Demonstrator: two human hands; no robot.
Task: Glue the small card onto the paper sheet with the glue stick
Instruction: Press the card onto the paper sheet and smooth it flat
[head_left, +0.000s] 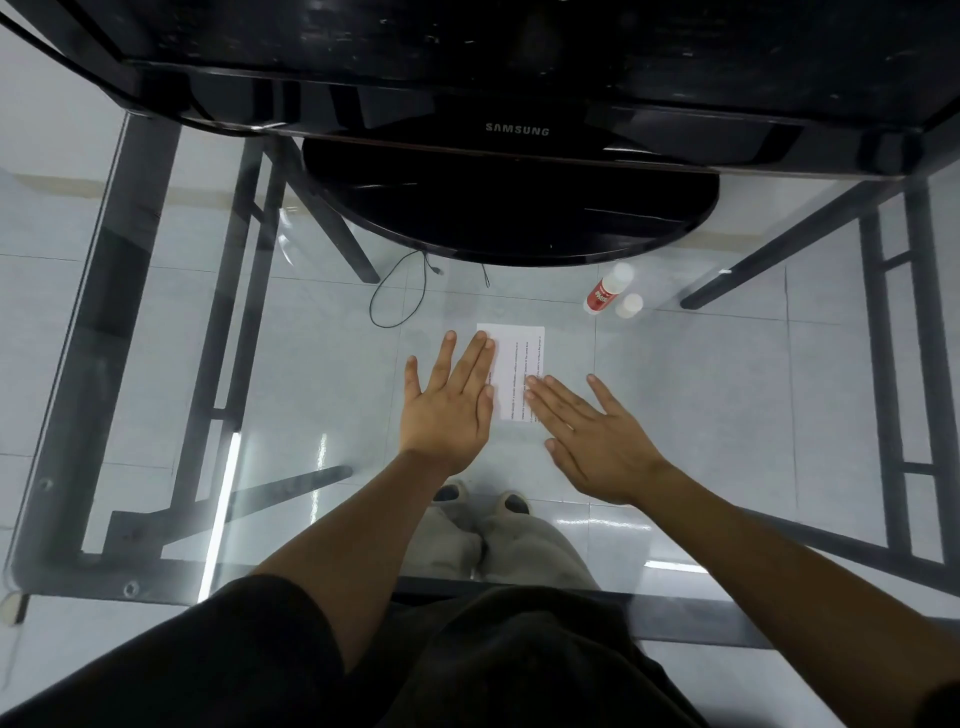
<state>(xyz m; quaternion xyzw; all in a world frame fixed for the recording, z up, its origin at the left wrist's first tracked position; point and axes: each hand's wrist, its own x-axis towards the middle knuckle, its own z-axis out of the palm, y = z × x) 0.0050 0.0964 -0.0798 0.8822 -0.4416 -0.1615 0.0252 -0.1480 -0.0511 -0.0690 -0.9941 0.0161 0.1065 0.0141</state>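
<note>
Pressing down with straight, spread fingers, the left hand (447, 402) lies flat on the glass table (171, 364), its index and middle fingertips over the left edge of the paper sheet (519, 358). The right hand (597, 441) is just as flat and open, and its fingertips touch the sheet's lower right part; neither hand has hold of anything. The sheet lies between the two hands, white with a few lines of small print. I cannot tell the small card apart from it. Beyond the sheet to the right, well clear of both hands, is the glue stick (602, 293) with its red label, and a white cap (629, 305) is just beside it. Farther back sits the round black base of a monitor (514, 130). Through the glass show the tiled floor, a thin black cable (395, 291) and the person's feet (480, 501).
</note>
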